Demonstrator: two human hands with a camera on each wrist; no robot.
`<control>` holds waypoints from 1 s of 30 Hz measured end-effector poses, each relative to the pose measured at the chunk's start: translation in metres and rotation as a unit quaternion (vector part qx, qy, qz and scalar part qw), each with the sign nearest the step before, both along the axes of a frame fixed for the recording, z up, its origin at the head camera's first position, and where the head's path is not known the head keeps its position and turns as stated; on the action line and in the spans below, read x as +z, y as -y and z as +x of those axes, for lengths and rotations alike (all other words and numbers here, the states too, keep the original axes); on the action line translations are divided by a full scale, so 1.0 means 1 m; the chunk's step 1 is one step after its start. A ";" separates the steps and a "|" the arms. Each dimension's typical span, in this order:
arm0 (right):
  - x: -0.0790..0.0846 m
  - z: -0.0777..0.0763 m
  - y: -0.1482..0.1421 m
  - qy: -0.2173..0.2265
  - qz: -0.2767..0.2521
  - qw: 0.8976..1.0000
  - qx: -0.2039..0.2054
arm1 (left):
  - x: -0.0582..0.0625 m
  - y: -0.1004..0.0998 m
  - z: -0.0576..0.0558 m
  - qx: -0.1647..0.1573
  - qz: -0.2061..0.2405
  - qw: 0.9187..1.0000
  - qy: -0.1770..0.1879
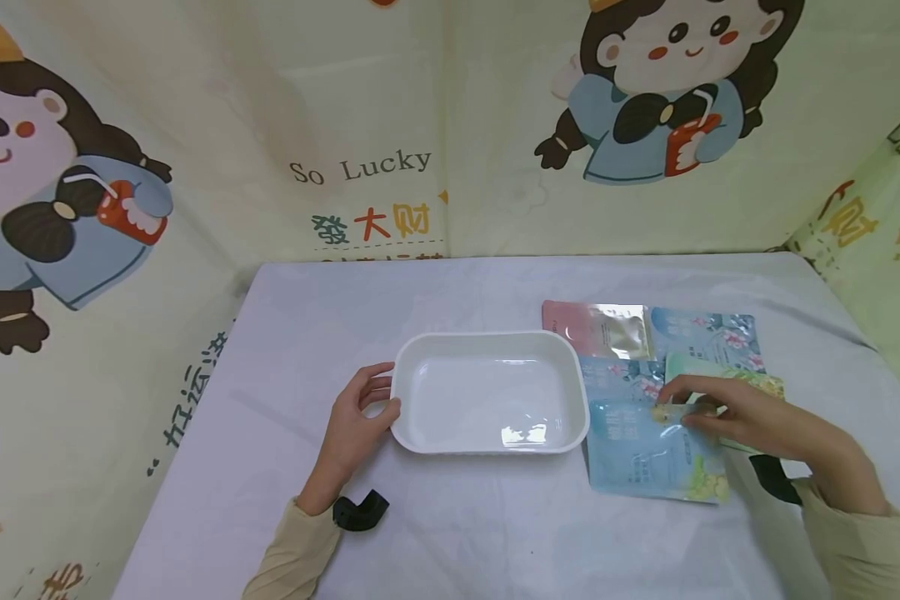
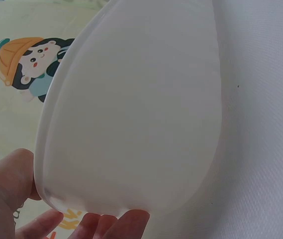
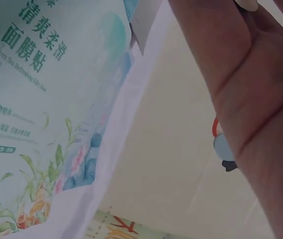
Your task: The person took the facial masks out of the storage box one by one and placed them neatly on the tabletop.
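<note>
A white rectangular dish [image 1: 487, 400] sits on the table, a little left of the packets. My left hand [image 1: 352, 437] holds its left end, thumb and fingers curved at the rim; the left wrist view shows the fingertips against the dish's outer wall [image 2: 131, 124]. At the right, my right hand [image 1: 768, 421] pinches the top edge of a light blue face mask packet [image 1: 645, 458], near its right corner. Beneath that hand lies a green face mask packet [image 1: 761, 383], seen close up in the right wrist view with printed plants [image 3: 42, 109]. The pinching fingertips are outside the right wrist view.
Behind the blue packet lie a pink and silver packet [image 1: 570, 325] and blue flowered packets [image 1: 708, 329], partly overlapping. A white cloth [image 1: 495, 533] covers the table. Printed curtains [image 1: 495, 125] hang behind and at the sides. Each wrist wears a black device [image 1: 362, 510].
</note>
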State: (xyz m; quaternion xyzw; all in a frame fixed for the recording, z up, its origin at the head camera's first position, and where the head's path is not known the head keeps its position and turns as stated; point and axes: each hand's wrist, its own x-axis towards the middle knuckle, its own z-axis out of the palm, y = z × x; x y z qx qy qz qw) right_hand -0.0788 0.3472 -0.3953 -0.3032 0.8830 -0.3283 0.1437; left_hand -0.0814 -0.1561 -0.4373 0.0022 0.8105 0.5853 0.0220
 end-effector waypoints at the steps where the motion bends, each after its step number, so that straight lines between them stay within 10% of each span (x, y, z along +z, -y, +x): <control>1: -0.001 0.000 0.000 0.005 -0.001 1.000 0.004 | 0.000 0.000 0.000 0.000 -0.001 1.000 0.000; 12: -0.011 -0.003 0.006 0.093 -0.011 0.995 0.021 | 0.001 0.001 -0.002 0.000 -0.002 1.000 0.002; 30: -0.005 0.000 0.022 0.111 0.029 0.993 0.030 | 0.008 0.004 -0.006 -0.005 -0.008 1.000 0.013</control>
